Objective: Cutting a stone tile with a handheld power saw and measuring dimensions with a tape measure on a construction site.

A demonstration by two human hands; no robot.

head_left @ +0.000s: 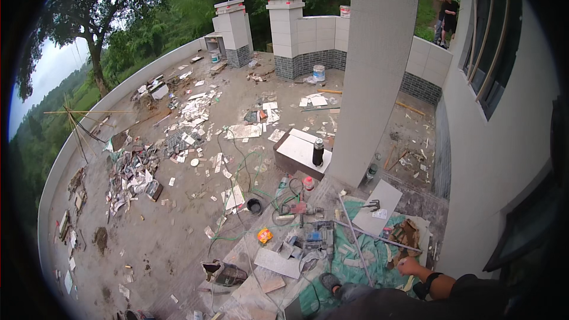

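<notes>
My right hand (408, 266), a dark band on its wrist, reaches in from the lower right. Its fingers look curled closed; what they hold, if anything, is too small to make out. It hovers over or rests near the right side of a dusty green sheet (349, 256), beside torn brown cardboard (408, 233). A long metal bar (379, 238) lies across the sheet just beyond the hand, and a second bar (354, 240) crosses it. Farther left are a blue power tool (319, 236) and a red drill (299, 208). My left hand is out of view.
A large pale tile (377, 206) lies beyond the bars. A black flask (318, 152) stands on a low box (294, 149) by the thick pillar (373, 77). Cords, a shoe (228, 274), an orange packet (265, 236) and rubble (139, 169) litter the floor. Two people (448, 16) stand beyond the wall.
</notes>
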